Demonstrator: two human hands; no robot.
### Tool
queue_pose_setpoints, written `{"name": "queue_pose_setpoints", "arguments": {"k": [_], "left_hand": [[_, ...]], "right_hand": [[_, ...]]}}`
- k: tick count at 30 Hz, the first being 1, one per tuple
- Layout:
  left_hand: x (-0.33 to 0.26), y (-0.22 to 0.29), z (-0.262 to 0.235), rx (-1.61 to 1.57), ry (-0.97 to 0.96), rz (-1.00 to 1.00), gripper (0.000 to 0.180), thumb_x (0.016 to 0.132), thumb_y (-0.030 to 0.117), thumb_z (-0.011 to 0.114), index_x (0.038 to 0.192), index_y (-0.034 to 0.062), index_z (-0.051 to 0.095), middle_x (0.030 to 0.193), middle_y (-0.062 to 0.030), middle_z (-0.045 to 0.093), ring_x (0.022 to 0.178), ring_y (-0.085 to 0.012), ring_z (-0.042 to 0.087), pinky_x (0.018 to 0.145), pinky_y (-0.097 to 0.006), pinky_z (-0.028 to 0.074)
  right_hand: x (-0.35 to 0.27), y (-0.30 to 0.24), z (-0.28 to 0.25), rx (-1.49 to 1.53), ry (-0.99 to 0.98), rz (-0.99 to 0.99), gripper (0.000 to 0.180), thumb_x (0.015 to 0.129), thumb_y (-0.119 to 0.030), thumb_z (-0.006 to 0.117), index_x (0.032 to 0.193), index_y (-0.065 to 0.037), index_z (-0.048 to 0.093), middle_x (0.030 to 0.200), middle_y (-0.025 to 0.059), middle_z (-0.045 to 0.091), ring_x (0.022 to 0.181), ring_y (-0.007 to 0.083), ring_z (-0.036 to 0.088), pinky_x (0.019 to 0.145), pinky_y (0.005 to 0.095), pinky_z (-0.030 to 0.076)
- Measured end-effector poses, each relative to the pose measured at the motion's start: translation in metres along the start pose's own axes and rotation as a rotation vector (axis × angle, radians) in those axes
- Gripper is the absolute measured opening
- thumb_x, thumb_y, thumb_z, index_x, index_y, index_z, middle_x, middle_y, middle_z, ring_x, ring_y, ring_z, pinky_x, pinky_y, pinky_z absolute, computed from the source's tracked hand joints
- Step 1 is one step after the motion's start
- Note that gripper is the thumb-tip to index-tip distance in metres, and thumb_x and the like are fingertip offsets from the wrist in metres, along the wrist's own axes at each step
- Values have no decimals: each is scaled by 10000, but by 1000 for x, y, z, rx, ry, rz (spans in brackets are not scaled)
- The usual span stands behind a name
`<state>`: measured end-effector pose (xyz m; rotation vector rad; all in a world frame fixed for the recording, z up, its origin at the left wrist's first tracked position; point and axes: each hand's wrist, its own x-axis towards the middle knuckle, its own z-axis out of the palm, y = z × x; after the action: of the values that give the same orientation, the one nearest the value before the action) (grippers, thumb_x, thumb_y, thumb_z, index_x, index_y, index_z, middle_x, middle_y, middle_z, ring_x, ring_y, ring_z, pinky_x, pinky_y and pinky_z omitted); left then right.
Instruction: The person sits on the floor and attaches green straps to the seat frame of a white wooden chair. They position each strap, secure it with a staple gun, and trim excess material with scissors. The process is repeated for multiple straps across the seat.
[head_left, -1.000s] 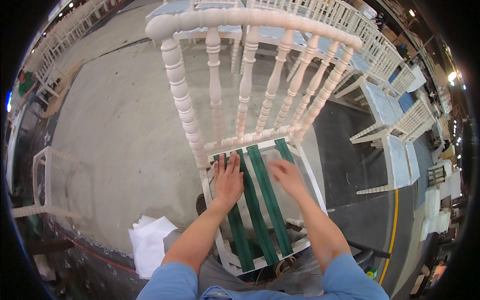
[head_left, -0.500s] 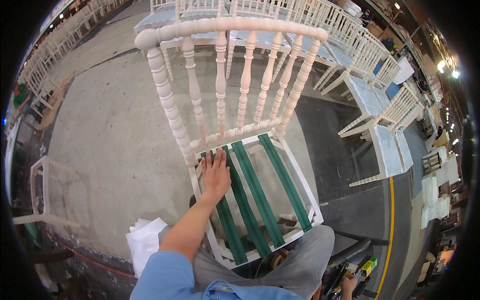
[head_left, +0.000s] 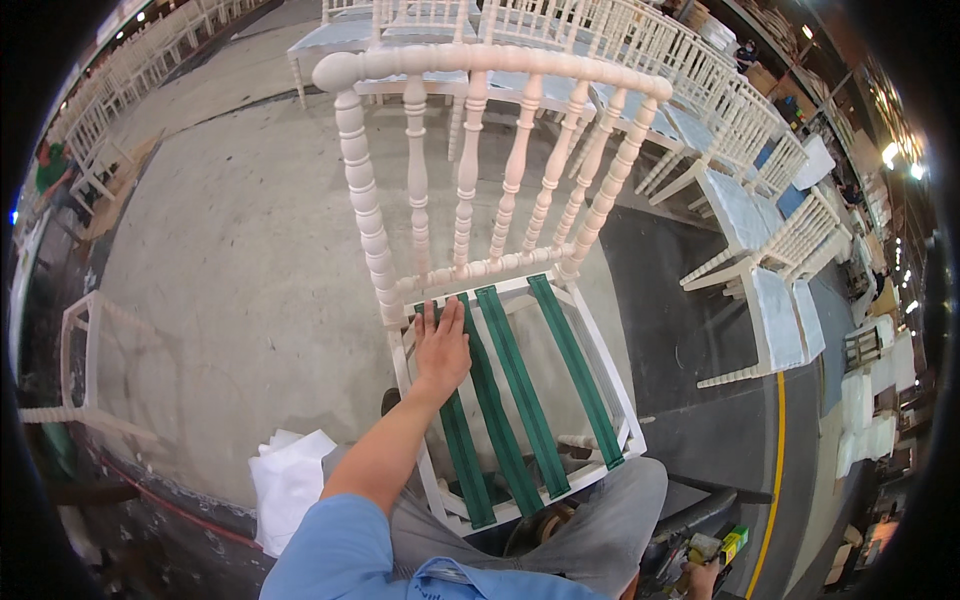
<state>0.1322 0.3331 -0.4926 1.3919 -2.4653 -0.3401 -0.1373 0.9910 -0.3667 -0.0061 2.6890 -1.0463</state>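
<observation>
A white chair with a turned-spindle back [head_left: 515, 150] stands in front of me, its open seat frame [head_left: 610, 375] over my lap. Several green webbing straps [head_left: 522, 405] run from the back rail to the front rail of that frame. My left hand [head_left: 442, 348] lies with fingers stretched over the back ends of the two leftmost straps. Down at the lower right edge, my right hand [head_left: 700, 578] is curled at a small greyish object [head_left: 704, 547] that I cannot make out. A yellow-green box [head_left: 734, 545] lies just beside it.
White cloth [head_left: 290, 485] lies by my left leg. A bare white chair frame [head_left: 90, 365] is on the far left. Rows of white chairs with pale seats [head_left: 740, 210] stand behind and to the right. A yellow floor line [head_left: 778, 450] runs along the right.
The chair back appears slightly farther right, with my left hand still on the straps. By my right hand, the greyish object now shows more clearly.
</observation>
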Motion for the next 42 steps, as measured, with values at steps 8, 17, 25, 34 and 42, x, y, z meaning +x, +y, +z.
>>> {"name": "queue_pose_setpoints", "arguments": {"k": [8,17,25,34,42], "left_hand": [[-8,-15,3,-126,78,-13,609,951,204,604,1520,45,456,1627,-72,371,1521,-427,277,1253,-560,210],[-7,-22,1,-156,114,14,632,924,159,620,1526,56,459,1619,-79,388,1511,-428,295,1250,-557,225],[-6,-24,6,-142,79,-13,664,918,165,635,1547,77,442,1630,-66,375,1526,-407,273,1253,-547,223],[-6,-25,6,-133,62,-42,652,918,179,625,1539,77,454,1632,-59,375,1529,-403,264,1255,-541,214],[-6,-27,9,-156,105,-36,629,912,177,635,1512,63,483,1625,-60,382,1513,-400,289,1247,-542,228]], "right_hand": [[1,-213,63,354,-385,-229,440,833,-187,818,1207,-70,618,992,42,668,875,195,639,739,350,522],[-40,-414,363,233,-1042,-315,392,897,-212,815,1200,-20,657,924,18,676,728,103,599,621,281,480],[-64,-429,488,244,-1018,-369,294,913,-264,814,981,-6,690,795,28,658,537,122,605,456,272,490],[-68,-433,506,211,-991,-445,280,931,-261,795,976,-2,698,748,13,645,503,113,584,429,269,460],[-70,-432,513,185,-1003,-462,263,941,-237,784,945,11,698,694,7,625,480,106,556,423,278,433]]}}
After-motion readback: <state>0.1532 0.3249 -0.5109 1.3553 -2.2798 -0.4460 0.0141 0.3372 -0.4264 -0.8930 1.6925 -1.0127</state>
